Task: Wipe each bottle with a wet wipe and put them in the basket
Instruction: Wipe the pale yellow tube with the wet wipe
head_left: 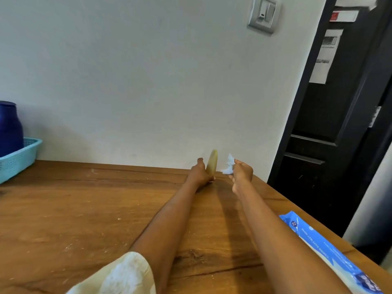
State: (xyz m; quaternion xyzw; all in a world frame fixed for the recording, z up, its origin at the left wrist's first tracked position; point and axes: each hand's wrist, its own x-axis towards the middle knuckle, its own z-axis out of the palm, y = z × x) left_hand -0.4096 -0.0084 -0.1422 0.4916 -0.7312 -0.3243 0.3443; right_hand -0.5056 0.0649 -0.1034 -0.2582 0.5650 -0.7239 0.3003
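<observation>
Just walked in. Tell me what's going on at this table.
A person is cleaning bottles at a wooden table. The left hand holds a yellowish translucent bottle near the wall, while the right hand pinches a crumpled white wet wipe beside it. A dark blue bottle already stands in the turquoise plastic basket. A blue wipes pack lies at the right.

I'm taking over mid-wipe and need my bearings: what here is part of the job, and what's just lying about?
Part of the job:
yellowish bottle, held in the left hand
wet wipe, pinched in the right hand
teal basket
blue bottle, already in the basket
wipes pack

Just there:
wall switch
dark door
paper notice on the door
</observation>
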